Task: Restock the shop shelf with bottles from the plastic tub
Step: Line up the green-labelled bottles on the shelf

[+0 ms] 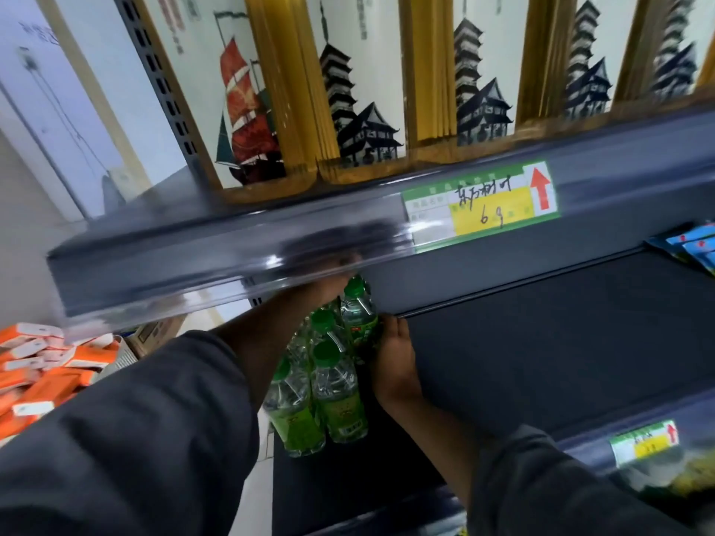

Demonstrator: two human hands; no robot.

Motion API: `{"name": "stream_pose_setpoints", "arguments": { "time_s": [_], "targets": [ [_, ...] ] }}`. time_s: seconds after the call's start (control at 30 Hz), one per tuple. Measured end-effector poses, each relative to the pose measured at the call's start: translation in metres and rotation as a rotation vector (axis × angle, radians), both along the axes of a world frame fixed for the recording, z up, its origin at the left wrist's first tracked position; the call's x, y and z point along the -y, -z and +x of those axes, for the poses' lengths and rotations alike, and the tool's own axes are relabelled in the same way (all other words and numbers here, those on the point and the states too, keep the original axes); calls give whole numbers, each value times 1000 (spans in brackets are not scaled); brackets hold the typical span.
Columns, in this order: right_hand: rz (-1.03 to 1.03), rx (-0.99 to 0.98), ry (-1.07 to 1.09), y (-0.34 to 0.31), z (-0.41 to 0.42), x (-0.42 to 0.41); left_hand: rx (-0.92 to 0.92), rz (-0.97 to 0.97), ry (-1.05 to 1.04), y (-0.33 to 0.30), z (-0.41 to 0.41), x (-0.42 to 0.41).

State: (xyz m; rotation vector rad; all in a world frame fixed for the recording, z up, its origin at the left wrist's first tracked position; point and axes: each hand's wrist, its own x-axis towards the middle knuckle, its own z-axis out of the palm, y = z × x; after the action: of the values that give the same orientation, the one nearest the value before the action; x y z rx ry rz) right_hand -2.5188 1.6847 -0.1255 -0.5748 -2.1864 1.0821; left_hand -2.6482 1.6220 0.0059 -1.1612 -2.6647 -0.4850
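Note:
Several clear bottles [336, 392] with green caps and green labels stand in a row at the left end of the dark shelf [541, 342]. My left hand [329, 280] reaches in under the upper shelf edge, and its fingers are on the rearmost bottle [360, 315]; the shelf lip partly hides them. My right hand [394, 361] rests against the right side of the same bottles, fingers toward the back. The plastic tub is not in view.
The upper shelf [271, 245] juts out just above my left hand and carries framed boxes with pagoda pictures [360, 121]. Blue packets [692, 245] lie at the far right of the dark shelf. Orange boxes [42, 365] are heaped to the left.

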Motion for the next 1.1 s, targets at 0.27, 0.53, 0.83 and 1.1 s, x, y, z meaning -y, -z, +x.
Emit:
{"name": "stream_pose_setpoints", "arguments": {
  "time_s": [0.27,0.53,0.83,1.1],
  "targets": [
    [64,48,-50,-10,37,-11,-23,100,44,7,31,3],
    [202,112,71,-45,130,-56,-58,159,128,-6,106,-8],
    [226,128,187,-62,254,-105,40,294,198,-3,200,-49],
    [181,230,429,-44,403,-167,194,327,348,24,329,-118]
  ]
}}
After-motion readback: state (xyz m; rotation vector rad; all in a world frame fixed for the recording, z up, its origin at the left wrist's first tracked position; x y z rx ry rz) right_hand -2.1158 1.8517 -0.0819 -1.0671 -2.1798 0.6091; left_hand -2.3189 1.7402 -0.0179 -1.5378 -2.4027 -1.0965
